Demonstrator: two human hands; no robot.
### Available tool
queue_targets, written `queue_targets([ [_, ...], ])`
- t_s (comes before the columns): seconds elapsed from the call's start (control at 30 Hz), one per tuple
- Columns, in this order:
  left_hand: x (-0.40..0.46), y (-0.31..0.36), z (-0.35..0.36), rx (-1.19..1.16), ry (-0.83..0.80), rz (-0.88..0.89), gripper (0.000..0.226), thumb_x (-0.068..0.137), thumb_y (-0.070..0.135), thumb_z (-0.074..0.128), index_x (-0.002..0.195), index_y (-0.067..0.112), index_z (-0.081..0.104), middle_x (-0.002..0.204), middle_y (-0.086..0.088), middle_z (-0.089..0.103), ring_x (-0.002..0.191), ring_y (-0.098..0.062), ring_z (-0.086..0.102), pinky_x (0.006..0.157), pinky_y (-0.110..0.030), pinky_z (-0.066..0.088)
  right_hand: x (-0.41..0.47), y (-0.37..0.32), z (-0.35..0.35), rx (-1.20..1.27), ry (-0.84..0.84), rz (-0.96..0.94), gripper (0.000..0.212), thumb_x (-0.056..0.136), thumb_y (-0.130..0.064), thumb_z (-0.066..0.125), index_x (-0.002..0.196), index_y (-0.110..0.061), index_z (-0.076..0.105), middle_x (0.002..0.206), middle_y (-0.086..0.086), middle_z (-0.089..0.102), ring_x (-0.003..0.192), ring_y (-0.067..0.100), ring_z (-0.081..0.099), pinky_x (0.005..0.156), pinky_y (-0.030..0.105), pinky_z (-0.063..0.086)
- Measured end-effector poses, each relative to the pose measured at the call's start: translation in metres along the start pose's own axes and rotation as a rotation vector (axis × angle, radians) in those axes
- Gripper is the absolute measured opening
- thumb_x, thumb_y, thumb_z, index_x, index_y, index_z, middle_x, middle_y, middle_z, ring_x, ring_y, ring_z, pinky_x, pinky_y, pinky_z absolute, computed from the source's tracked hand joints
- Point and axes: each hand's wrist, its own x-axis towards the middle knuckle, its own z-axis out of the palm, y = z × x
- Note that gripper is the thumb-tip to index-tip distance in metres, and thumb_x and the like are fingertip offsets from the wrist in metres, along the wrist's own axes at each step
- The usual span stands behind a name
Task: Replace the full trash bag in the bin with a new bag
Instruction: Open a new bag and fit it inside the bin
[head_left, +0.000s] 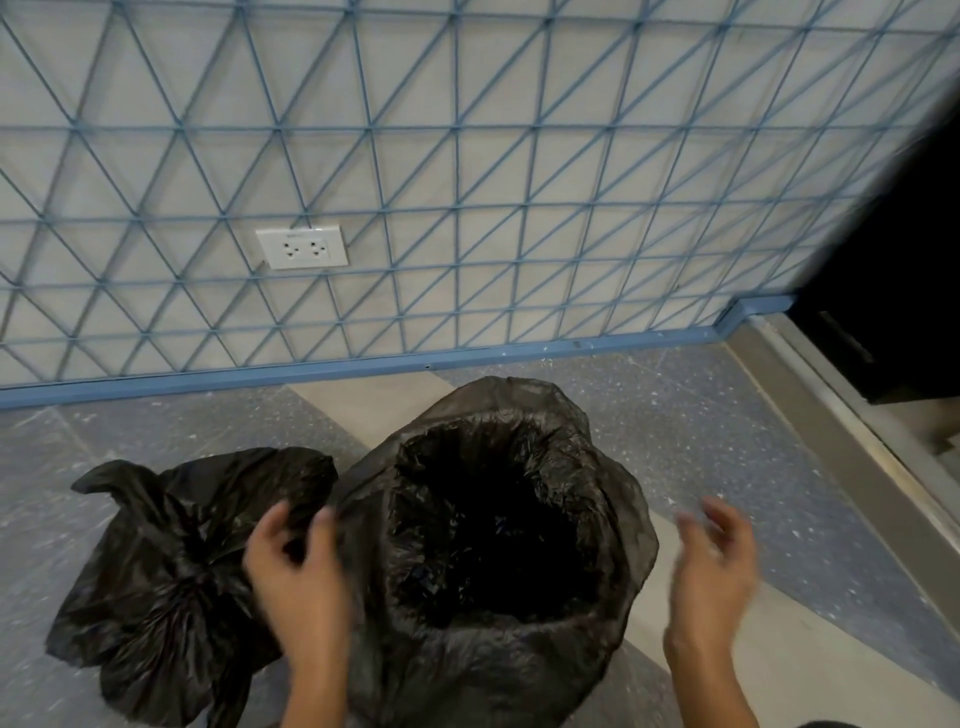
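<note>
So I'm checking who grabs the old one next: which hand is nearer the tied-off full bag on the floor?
Left. The left hand lies against the tied full bag, beside its knot. The right hand is open in the air on the far side of the lined bin.

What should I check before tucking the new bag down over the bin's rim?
1. Full bag out of the bin, tied, on the floor: ok.
2. New bag mouth open in the bin: ok.
3. Overhang draped all round: ok at the sides seen; near side cannot tell.
4. Left hand at the bag's left edge: ok; grip cannot tell.
5. Right hand on the bag: not ok, open and apart.
</note>
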Motion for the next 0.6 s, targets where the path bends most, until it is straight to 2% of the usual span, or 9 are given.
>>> queue_targets([
  [0.03, -0.001, 0.01, 0.008, 0.149, -0.136, 0.12, 0.057, 0.08, 0.032, 0.069, 0.129, 0.014, 0.047, 0.133, -0.016, 0.048, 0.122, -0.029, 0.047, 0.103, -0.037, 0.039, 0.002, -0.022, 0.01, -0.035, -0.094, -0.1, 0.033, 0.088, -0.025, 0.063, 0.119, -0.024, 0.054, 0.127, 0.0, 0.051, 0.121, 0.018, 0.048, 0.103, 0.039, 0.04],
  [0.1, -0.004, 0.029, 0.029, 0.512, -0.399, 0.19, 0.089, 0.071, 0.05, 0.072, 0.143, 0.019, 0.028, 0.148, -0.01, 0.034, 0.135, -0.029, 0.034, 0.11, -0.046, 0.032, 0.003, -0.059, 0.036, -0.289, -0.37, -0.225, 0.062, 0.082, -0.039, 0.068, 0.136, -0.022, 0.042, 0.137, 0.004, 0.044, 0.128, 0.024, 0.044, 0.106, 0.043, 0.037],
  [0.17, -0.007, 0.03, 0.043, 0.731, -0.609, 0.167, 0.103, 0.072, 0.045, 0.073, 0.149, 0.025, 0.007, 0.152, -0.008, 0.027, 0.135, -0.031, 0.034, 0.108, -0.048, 0.035, 0.003, -0.066, 0.059, -0.592, -0.602, -0.235, 0.09, 0.08, -0.042, 0.069, 0.149, -0.026, 0.015, 0.151, 0.004, 0.031, 0.133, 0.027, 0.041, 0.105, 0.043, 0.039],
  [0.2, -0.006, 0.026, 0.046, 0.771, -0.688, 0.135, 0.101, 0.076, 0.036, 0.071, 0.149, 0.028, 0.002, 0.147, -0.011, 0.035, 0.129, -0.033, 0.042, 0.103, -0.047, 0.04, 0.003, -0.062, 0.065, -0.724, -0.673, -0.244, 0.094, 0.081, -0.039, 0.068, 0.15, -0.03, 0.006, 0.151, 0.005, 0.032, 0.13, 0.028, 0.044, 0.101, 0.042, 0.041],
  [0.27, -0.002, 0.018, 0.045, 0.785, -0.717, 0.069, 0.087, 0.081, 0.02, 0.063, 0.148, 0.029, 0.008, 0.126, -0.017, 0.054, 0.11, -0.037, 0.055, 0.091, -0.043, 0.048, 0.007, -0.053, 0.068, -0.891, -0.689, -0.262, 0.088, 0.084, -0.025, 0.061, 0.149, -0.034, 0.002, 0.136, 0.013, 0.051, 0.115, 0.032, 0.056, 0.091, 0.04, 0.048],
  [0.33, 0.002, 0.012, 0.046, 0.744, -0.687, 0.039, 0.068, 0.082, 0.014, 0.059, 0.141, 0.022, 0.026, 0.112, -0.019, 0.059, 0.101, -0.037, 0.058, 0.086, -0.042, 0.05, 0.013, -0.043, 0.069, -0.871, -0.636, -0.241, 0.074, 0.086, -0.014, 0.052, 0.147, -0.03, 0.013, 0.117, 0.017, 0.061, 0.1, 0.035, 0.061, 0.082, 0.041, 0.052],
  [0.4, 0.003, 0.011, 0.049, 0.706, -0.684, 0.003, 0.06, 0.081, 0.012, 0.058, 0.135, 0.018, 0.034, 0.11, -0.019, 0.059, 0.1, -0.037, 0.057, 0.085, -0.042, 0.05, 0.016, -0.037, 0.071, -0.862, -0.63, -0.23, 0.065, 0.086, -0.012, 0.05, 0.143, -0.026, 0.023, 0.113, 0.018, 0.062, 0.099, 0.036, 0.061, 0.08, 0.039, 0.051],
  [0.5, 0.01, 0.011, 0.047, 0.655, -0.776, -0.075, 0.076, 0.079, 0.012, 0.062, 0.143, 0.019, 0.021, 0.123, -0.02, 0.054, 0.11, -0.038, 0.053, 0.088, -0.037, 0.046, 0.029, -0.041, 0.069, -0.818, -0.81, -0.16, 0.072, 0.086, -0.013, 0.057, 0.146, -0.021, 0.019, 0.129, 0.018, 0.055, 0.113, 0.034, 0.056, 0.091, 0.038, 0.048],
  [0.6, 0.026, 0.015, 0.04, 0.556, -0.792, -0.116, 0.1, 0.073, 0.027, 0.076, 0.148, 0.021, 0.009, 0.149, -0.017, 0.028, 0.134, -0.034, 0.034, 0.109, -0.04, 0.033, 0.049, -0.054, 0.063, -0.652, -0.87, -0.119, 0.095, 0.083, -0.031, 0.07, 0.151, -0.016, 0.006, 0.154, 0.015, 0.023, 0.139, 0.032, 0.03, 0.111, 0.041, 0.031],
])
